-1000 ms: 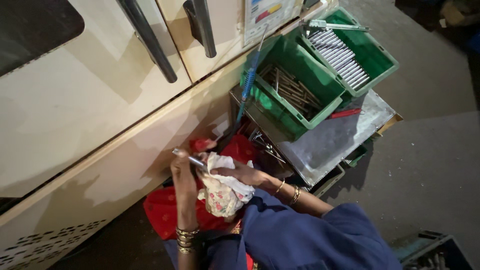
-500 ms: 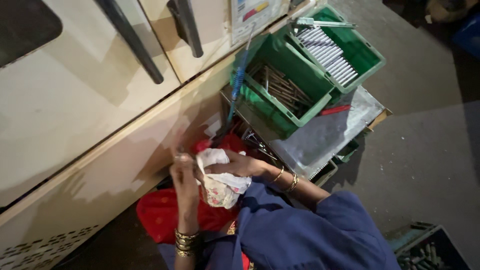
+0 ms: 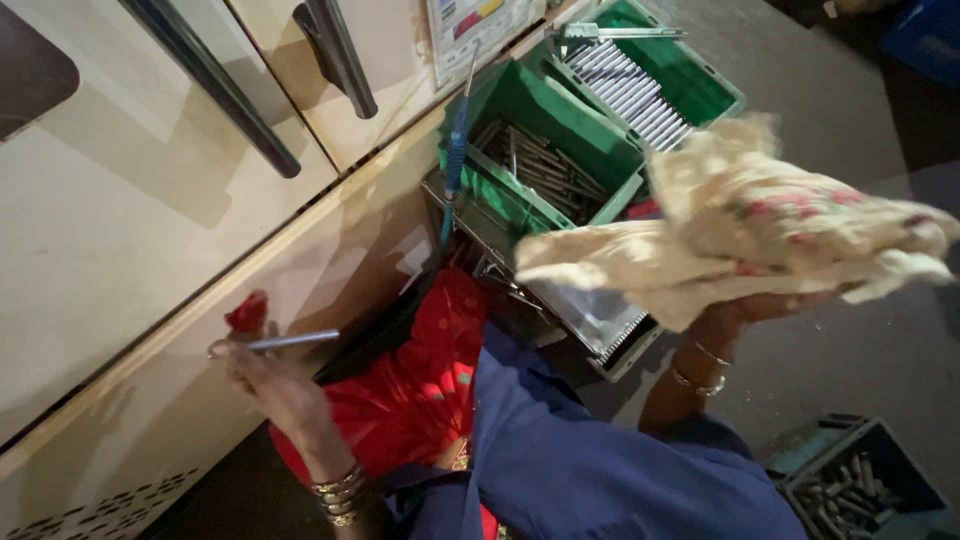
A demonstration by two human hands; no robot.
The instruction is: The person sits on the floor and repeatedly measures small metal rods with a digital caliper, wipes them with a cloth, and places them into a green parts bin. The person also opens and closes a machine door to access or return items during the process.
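Beside a cream cabinet (image 3: 150, 200), the left hand (image 3: 265, 375) pinches a thin, stiff silvery metal rod (image 3: 290, 341) near its end; the right hand (image 3: 750, 310) grips a soft, light, floral cream cloth (image 3: 760, 230), bunched.

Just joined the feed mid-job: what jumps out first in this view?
The pale flowered cloth lifted at right in the right hand dominates the view. At left, the left hand has a grip on a thin metal rod beside the cream cabinet. Behind, at top centre, green crates hold rows of metal rods, and bright red fabric lies below.
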